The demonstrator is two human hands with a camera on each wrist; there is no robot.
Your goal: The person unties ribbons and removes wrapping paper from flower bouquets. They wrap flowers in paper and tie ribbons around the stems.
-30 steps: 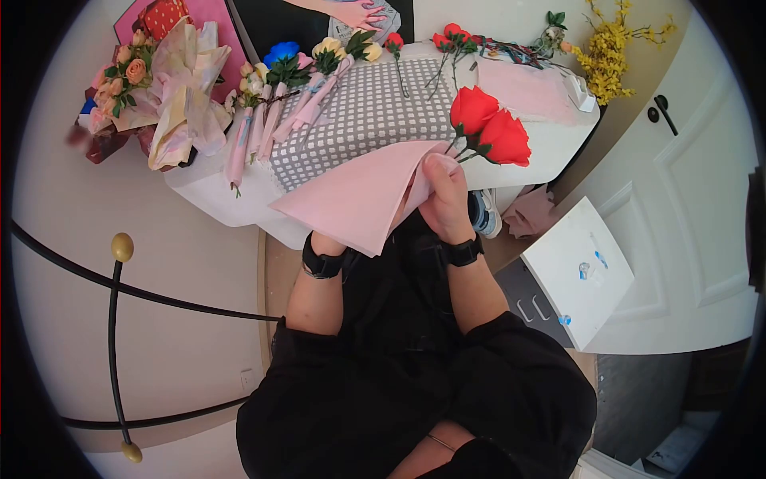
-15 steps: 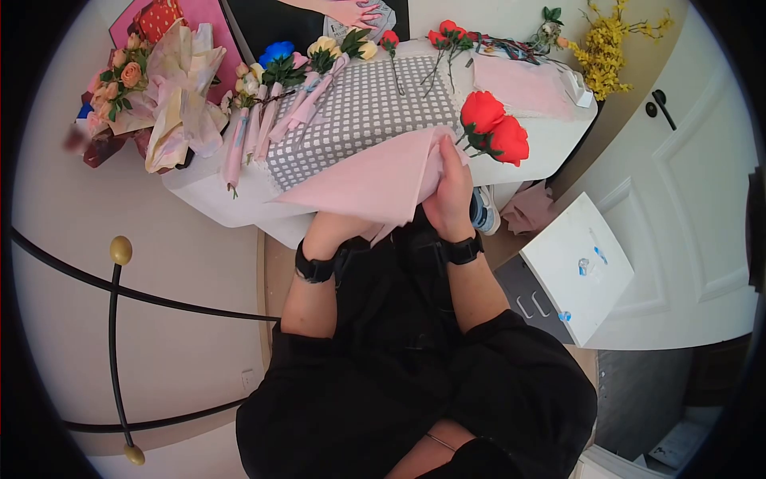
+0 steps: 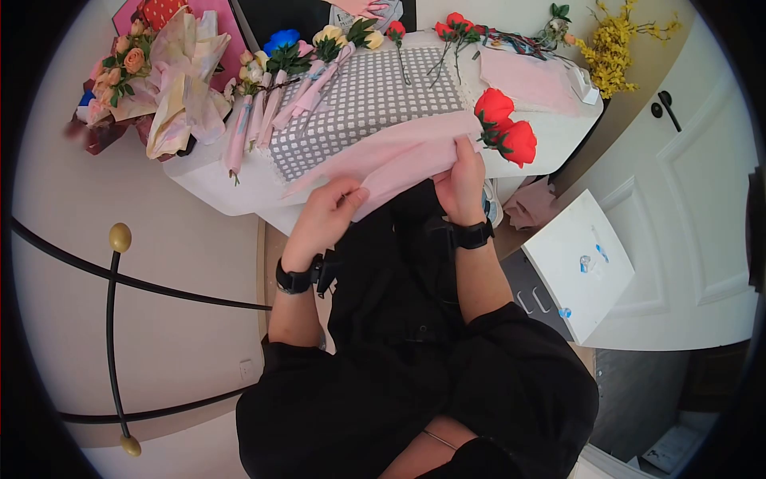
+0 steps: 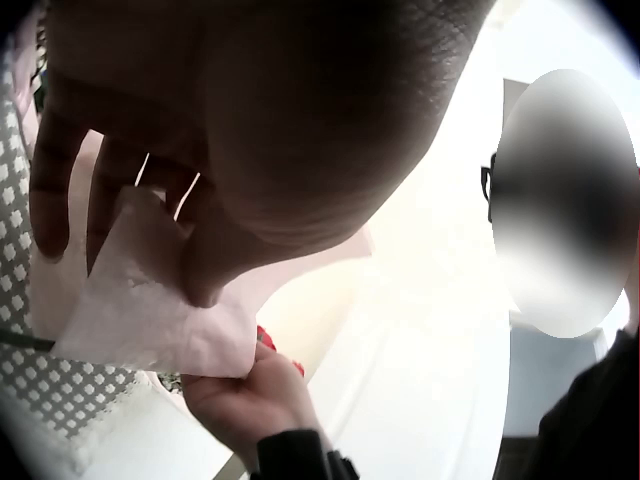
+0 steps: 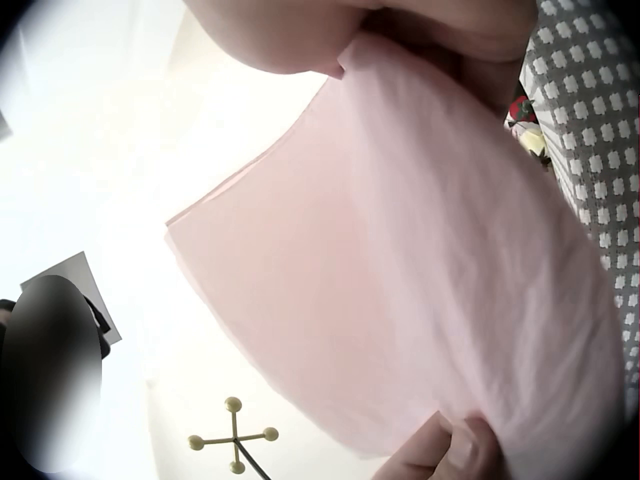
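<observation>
Two red artificial roses point(image 3: 511, 136) stick out of the right end of a pink wrapping paper sheet point(image 3: 391, 156), their stems hidden inside it. At that end my right hand point(image 3: 463, 182) grips the gathered paper around the stems, thumb on the near side. My left hand point(image 3: 323, 217) pinches the paper's lower left edge between thumb and fingers. In the left wrist view, the left thumb point(image 4: 208, 275) presses on a folded flap. The right wrist view shows the paper point(image 5: 400, 280) spread wide between both hands, with a loose side edge.
Behind the paper stands a white table point(image 3: 215, 188) with a grey checked cloth point(image 3: 367, 96). Wrapped flowers point(image 3: 275, 96) lie at its left beside a large bouquet point(image 3: 171, 96). More red roses point(image 3: 455, 28) and pink sheets point(image 3: 531, 80) lie at the back right. A white cabinet point(image 3: 578, 263) stands at right.
My left hand has come out from behind the paper and drawn left, now pinching its lower edge. The paper cone has opened into a longer, flatter fold. The roses have shifted slightly right.
</observation>
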